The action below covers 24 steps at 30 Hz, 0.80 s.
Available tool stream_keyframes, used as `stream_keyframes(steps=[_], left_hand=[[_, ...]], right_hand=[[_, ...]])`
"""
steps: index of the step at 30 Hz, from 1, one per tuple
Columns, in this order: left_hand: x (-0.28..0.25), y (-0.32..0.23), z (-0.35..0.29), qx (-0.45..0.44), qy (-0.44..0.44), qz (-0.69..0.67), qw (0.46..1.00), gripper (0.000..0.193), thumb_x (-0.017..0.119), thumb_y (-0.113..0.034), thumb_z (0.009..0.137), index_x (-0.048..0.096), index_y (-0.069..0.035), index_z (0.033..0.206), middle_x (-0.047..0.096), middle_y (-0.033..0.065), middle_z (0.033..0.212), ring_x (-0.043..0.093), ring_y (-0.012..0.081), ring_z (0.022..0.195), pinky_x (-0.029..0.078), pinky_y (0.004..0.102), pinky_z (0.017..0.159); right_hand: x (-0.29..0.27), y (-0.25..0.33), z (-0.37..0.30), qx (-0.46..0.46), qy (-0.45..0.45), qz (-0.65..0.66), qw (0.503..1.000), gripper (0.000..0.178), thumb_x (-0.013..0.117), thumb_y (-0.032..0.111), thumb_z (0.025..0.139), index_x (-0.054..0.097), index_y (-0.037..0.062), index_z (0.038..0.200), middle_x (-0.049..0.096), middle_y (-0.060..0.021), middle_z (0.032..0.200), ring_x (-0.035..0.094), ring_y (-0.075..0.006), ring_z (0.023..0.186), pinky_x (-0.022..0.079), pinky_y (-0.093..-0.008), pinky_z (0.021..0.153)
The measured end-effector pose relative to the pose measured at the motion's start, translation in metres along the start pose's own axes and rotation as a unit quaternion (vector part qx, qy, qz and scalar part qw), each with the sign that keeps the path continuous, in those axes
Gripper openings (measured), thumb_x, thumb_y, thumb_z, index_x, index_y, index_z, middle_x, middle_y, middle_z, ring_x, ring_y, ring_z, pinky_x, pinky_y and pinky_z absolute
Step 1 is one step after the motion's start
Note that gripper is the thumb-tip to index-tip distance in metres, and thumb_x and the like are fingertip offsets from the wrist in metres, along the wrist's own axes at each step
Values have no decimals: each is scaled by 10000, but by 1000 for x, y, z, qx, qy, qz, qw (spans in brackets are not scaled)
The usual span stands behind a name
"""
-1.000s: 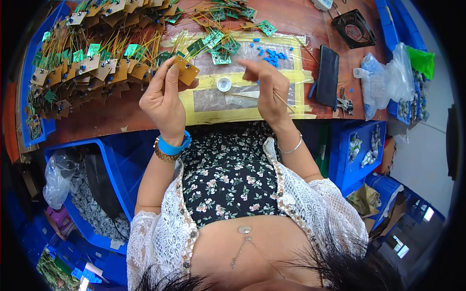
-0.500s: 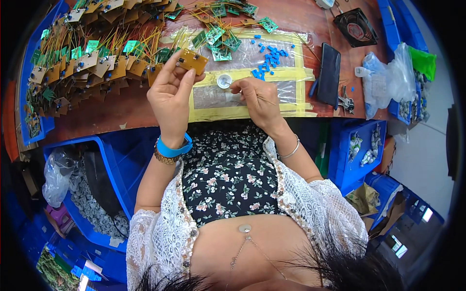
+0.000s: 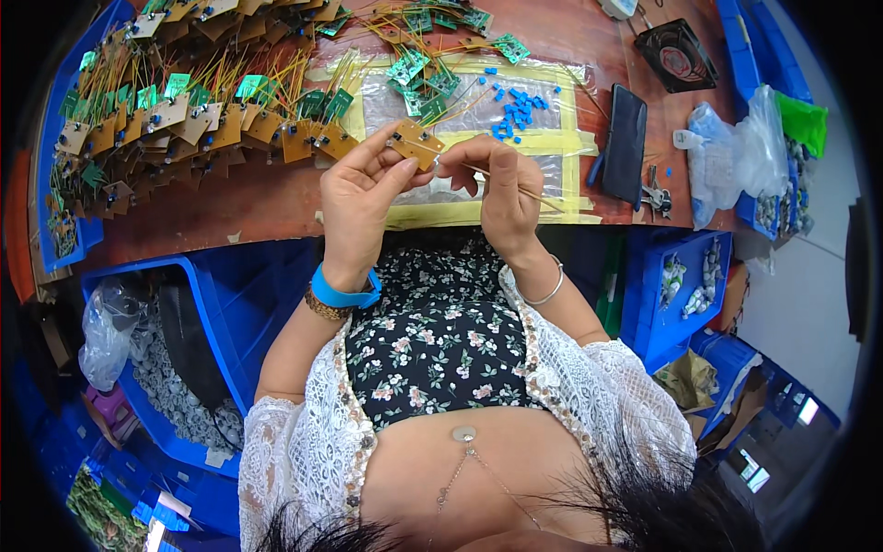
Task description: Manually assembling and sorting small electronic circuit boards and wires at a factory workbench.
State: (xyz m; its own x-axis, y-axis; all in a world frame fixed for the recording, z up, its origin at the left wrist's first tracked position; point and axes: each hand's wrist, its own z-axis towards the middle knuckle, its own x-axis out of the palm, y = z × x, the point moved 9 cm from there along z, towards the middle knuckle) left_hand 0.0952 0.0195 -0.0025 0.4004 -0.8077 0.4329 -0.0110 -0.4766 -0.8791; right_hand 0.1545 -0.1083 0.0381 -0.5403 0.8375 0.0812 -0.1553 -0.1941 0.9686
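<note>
Left hand (image 3: 361,198) clamped on tan circuit board (image 3: 416,144). Right hand (image 3: 509,184), right of circuit board, pinching thin stick (image 3: 544,200). Small blue parts (image 3: 521,116) beyond circuit board, rightward.

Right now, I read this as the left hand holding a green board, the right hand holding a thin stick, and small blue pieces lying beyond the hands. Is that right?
Not quite: the board in the left hand is orange-brown, not green, as the head view shows. The rest stands: the right hand holds a thin stick, and small blue pieces lie beyond the hands.
</note>
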Motion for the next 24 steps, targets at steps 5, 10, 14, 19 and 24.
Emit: stream_keyframes(steps=[5,10,14,19,24], left_hand=[[4,0,-1,-2,9,-6,1000,427,558,60,892,465,86,1308,651,147,1004,662,172,864,573,278,794],[3,0,-1,-5,7,-6,1000,416,562,56,893,476,86,1299,653,144,1005,661,168,860,571,270,794],[4,1,-1,-4,9,-6,1000,407,567,51,893,485,87,1291,654,137,999,659,162,848,570,266,791],[2,-1,1,6,-6,-12,1000,411,572,53,889,486,84,1290,651,128,979,658,163,848,576,276,780],[-2,1,2,15,-17,-8,1000,412,578,51,886,489,84,1287,646,128,963,658,169,854,583,291,775]], right_hand=[[-2,-5,1,-23,-3,-27,999,523,330,375,1039,641,-34,940,642,-82,816,550,-103,649,394,-205,549],[0,3,-1,-50,16,-99,994,425,418,303,1023,658,-33,925,646,-73,817,547,-101,642,400,-210,539],[4,14,-1,-103,29,-162,981,367,467,244,1008,670,-37,890,652,-72,823,559,-118,648,436,-234,564],[-13,32,-5,-143,6,-188,972,352,435,214,1017,653,-49,934,664,-98,851,592,-154,687,464,-261,603],[-67,9,1,-63,-121,-202,970,245,504,171,985,648,-25,958,675,-96,845,612,-154,699,445,-256,581]])
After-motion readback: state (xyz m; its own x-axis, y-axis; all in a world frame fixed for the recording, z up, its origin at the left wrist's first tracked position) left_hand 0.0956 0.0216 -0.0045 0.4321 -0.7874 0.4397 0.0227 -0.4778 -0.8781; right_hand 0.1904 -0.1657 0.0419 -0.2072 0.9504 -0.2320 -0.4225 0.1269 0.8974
